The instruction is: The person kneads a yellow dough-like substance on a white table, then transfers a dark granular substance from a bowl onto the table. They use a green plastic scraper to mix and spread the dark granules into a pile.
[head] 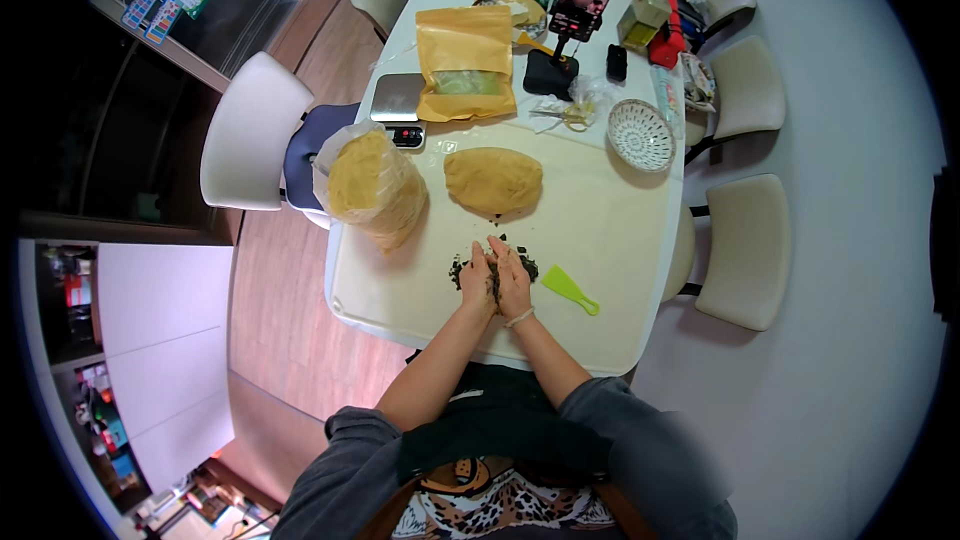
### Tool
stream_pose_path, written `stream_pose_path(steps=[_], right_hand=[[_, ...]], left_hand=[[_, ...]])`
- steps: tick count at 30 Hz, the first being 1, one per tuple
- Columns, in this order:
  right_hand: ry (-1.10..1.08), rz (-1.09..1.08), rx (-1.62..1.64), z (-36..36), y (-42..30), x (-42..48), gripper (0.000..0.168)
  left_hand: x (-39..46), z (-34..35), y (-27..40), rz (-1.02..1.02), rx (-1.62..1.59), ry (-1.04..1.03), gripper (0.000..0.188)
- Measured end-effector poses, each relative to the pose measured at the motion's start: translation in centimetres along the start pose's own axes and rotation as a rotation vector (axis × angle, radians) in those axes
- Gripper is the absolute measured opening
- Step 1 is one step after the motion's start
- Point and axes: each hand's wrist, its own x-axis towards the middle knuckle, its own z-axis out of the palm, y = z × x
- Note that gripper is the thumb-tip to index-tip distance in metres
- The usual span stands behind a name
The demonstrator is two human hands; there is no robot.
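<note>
My left hand (477,279) and my right hand (511,277) face each other palm to palm, with dark green, almost black crumbly material (529,267) between and around them on the cream mat (390,292). Some of it sticks to my palms; how firmly they hold it I cannot tell. Beyond my fingertips lies a yellow-brown lump of dough (493,181), with a few dark crumbs before it. A bright green plastic scraper (568,289) lies to the right of my right hand. An open plastic bag (397,202) of similar yellowish dough stands at the left.
A kitchen scale (397,99) is partly under a yellow pouch (465,60). Farther back are a phone (585,1) on a stand, scissors (573,118), and a bottle (645,15). A white patterned bowl (641,136) sits at the right. Chairs (742,251) flank the table.
</note>
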Motion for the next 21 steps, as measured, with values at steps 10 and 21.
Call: stream_pose_path(steps=[10,21], right_hand=[[0.238,0.441,0.395,-0.3,-0.5,-0.9,0.035],[0.228,0.205,-0.033,-0.5,-0.5,-0.4,0.034]], left_hand=[[0.5,-0.5,-1.7,0.041,-0.246,-0.088,0.05],[-0.5,0.7,-1.8,0.27,-0.099,-0.144,0.03]])
